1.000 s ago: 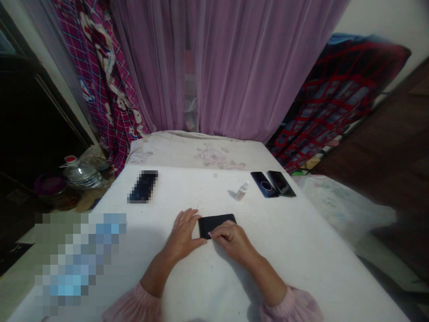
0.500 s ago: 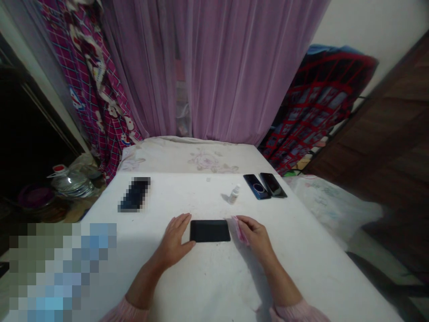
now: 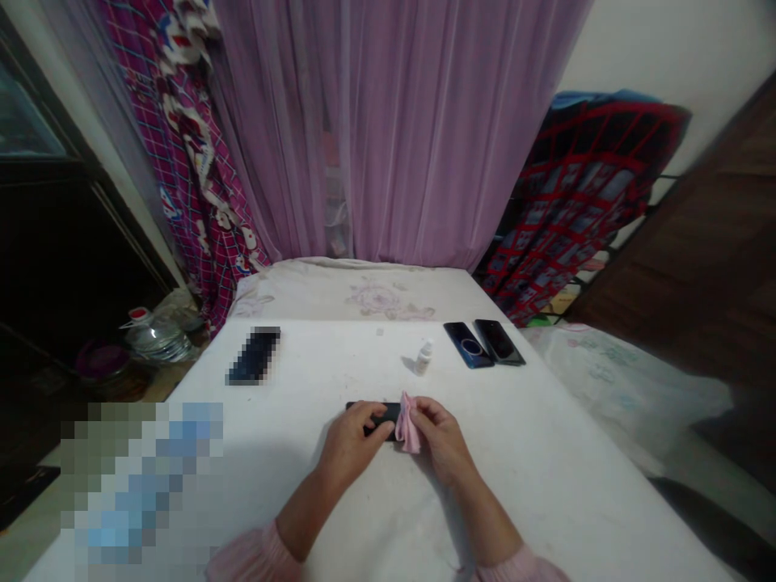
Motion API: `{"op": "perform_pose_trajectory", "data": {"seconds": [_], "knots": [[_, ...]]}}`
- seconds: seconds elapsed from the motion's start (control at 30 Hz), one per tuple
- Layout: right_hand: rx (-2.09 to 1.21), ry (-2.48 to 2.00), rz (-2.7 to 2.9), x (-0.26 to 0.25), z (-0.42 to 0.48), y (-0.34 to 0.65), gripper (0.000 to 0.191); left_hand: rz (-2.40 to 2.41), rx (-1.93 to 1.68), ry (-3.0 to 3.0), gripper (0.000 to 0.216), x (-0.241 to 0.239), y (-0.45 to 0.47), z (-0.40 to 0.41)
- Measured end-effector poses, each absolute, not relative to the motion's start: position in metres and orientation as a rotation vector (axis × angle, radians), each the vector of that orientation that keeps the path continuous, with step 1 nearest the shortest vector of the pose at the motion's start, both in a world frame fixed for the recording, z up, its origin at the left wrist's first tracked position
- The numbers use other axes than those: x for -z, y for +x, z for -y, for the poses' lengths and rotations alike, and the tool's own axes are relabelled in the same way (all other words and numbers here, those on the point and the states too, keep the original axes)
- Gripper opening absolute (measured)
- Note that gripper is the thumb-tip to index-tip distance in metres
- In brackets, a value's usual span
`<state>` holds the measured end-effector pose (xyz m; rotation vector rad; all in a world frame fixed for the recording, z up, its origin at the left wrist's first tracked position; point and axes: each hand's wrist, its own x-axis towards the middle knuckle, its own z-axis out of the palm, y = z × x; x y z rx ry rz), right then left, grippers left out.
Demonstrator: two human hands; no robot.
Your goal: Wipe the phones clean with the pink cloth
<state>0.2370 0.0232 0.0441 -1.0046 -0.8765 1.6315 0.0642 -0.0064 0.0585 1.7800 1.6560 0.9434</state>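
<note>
A black smartphone (image 3: pixel 393 414) lies flat on the white-covered table, its left part hidden beneath my left hand (image 3: pixel 355 440). That hand rests over the phone with thumb and fingers apart, a gap showing between them, and grips nothing. My right hand (image 3: pixel 442 440) pinches a crumpled pink cloth (image 3: pixel 407 428) between thumb and fingers. The cloth hangs at the phone's right end and covers it; whether it presses on the screen I cannot tell. A small white bottle (image 3: pixel 424 357) stands upright beyond my right hand.
Two dark phones (image 3: pixel 470 345) lie side by side at the table's back right. A blurred-out dark object (image 3: pixel 253 356) lies at the left, and a blurred-out bluish thing (image 3: pixel 145 485) nearer me. Purple curtains (image 3: pixel 418 129) hang behind the table (image 3: pixel 339 356).
My right hand has brought the pink cloth left onto the phone's right end. My left hand has slid from beside the phone to over it. The view has shifted slightly.
</note>
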Motion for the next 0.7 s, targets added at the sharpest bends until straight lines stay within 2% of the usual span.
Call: {"op": "perform_pose_trajectory", "data": {"seconds": [0.2, 0.33, 0.53, 0.7], "knots": [[-1.500, -0.995, 0.911, -0.042, -0.022, 0.235, 0.040, -1.590, -0.928, 1.623, 0.006, -0.061, 0.085, 0.010], [-1.469, -1.002, 0.897, -0.048, -0.021, 0.236, 0.043, -1.529, -0.979, 1.510, 0.013, -0.054, 0.079, 0.013], [-1.442, -1.030, 0.868, -0.050, -0.021, 0.236, 0.048, -1.435, -1.039, 1.383, 0.037, -0.047, 0.073, 0.012], [-1.460, -1.047, 0.855, -0.050, -0.019, 0.236, 0.060, -1.482, -1.157, 1.404, 0.034, -0.049, 0.073, 0.012]]}}
